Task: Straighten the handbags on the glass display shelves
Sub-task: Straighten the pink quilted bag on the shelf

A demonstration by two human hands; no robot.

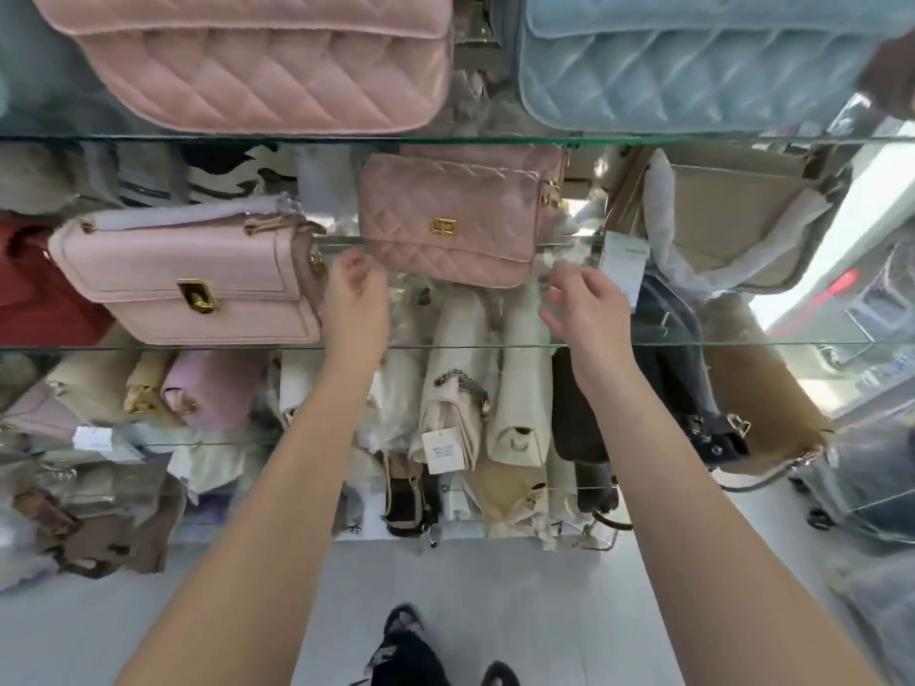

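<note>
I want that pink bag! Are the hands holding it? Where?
Nothing looks held: left hand and right hand hover beside the lower corners of the quilted pink bag.

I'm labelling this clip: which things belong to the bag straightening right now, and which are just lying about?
In the job: left hand, right hand, small quilted pink bag between them, glass shelf.
Idle for now: smooth pink bag, blue quilted bag, beige wrapped bag, cream bags below.

Floor: pale grey, smooth, under the glass shelves. Shelves tiered, edges level, greenish. Right of shelves: bright white surface, strongly lit; red mark just below it.
</note>
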